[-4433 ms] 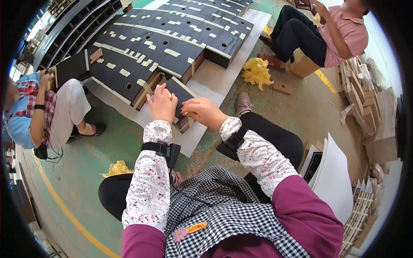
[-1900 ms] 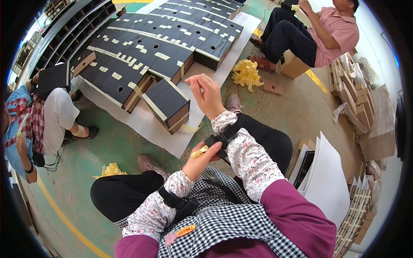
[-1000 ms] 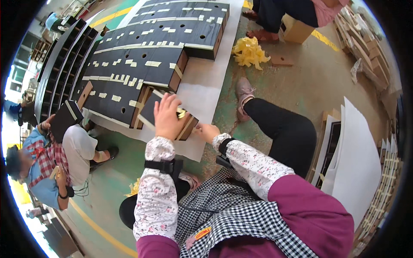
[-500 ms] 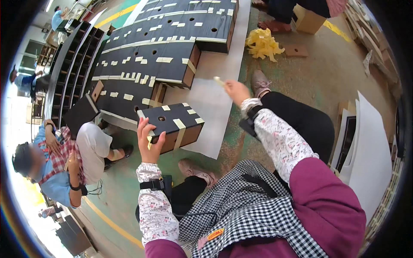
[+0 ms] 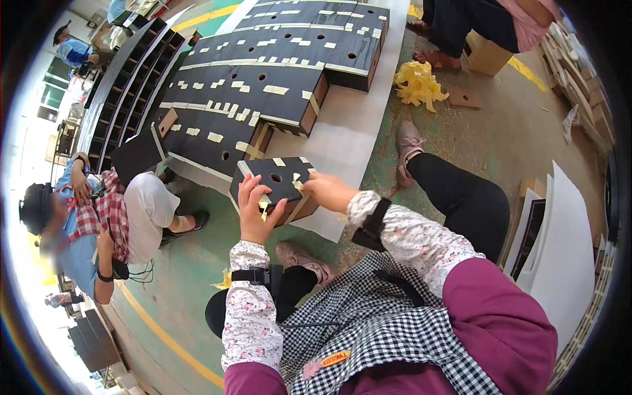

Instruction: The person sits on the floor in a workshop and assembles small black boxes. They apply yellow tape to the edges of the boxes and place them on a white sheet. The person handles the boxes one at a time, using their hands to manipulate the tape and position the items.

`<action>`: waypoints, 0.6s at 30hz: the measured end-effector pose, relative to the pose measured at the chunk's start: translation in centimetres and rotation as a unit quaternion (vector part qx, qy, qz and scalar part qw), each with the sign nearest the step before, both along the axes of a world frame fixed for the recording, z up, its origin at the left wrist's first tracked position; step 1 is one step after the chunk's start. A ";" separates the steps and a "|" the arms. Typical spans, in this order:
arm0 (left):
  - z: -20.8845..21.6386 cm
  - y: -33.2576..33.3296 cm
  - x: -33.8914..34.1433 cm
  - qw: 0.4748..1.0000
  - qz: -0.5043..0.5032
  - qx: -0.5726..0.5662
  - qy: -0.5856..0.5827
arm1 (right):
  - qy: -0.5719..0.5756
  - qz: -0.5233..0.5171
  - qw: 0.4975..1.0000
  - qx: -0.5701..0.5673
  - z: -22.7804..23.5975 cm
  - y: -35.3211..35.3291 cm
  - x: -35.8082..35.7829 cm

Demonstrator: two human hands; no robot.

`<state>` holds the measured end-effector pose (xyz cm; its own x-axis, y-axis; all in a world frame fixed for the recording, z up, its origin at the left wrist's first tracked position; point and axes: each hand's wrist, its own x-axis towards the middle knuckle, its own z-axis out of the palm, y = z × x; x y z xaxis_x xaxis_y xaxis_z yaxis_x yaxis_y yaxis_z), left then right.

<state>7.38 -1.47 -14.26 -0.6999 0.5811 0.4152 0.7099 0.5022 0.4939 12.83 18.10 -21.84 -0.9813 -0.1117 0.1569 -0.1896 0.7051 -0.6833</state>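
A black-topped drawer-like box (image 5: 276,172) with a round hole and brown sides stands tilted before me, pale masking tape strips across its top. My left hand (image 5: 258,214) grips its left end, fingers over the edge and thumb on the near side. A small scrap of yellowish tape (image 5: 264,209) hangs between that hand's thumb and fingers. At the box's right side, my right hand (image 5: 331,193) pinches a piece of masking tape (image 5: 298,185) against the top. Its fingertips are closed together and touch the box.
Rows of similar taped black boxes (image 5: 289,85) lie on a white sheet (image 5: 345,125) ahead. A pile of yellow tape (image 5: 420,84) and a brown board (image 5: 465,99) lie on the floor. A co-worker (image 5: 99,217) sits at left. White panels (image 5: 559,230) lean at right.
My right hand has come left from over the white sheet to the box's top. My left hand keeps its hold on the box. A tape scrap now shows beside my left wrist.
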 end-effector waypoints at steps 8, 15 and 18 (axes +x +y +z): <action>0.2 1.2 -0.1 1.000 0.000 0.006 0.011 | 0.016 -0.138 0.990 0.038 -2.6 -1.0 -2.9; 0.3 0.5 -0.3 1.000 0.019 0.009 0.006 | -0.035 -0.023 0.998 0.046 1.6 -0.7 -0.4; 0.1 0.3 -0.2 0.999 0.022 0.025 0.009 | -0.095 0.027 0.994 -0.050 3.2 1.4 0.0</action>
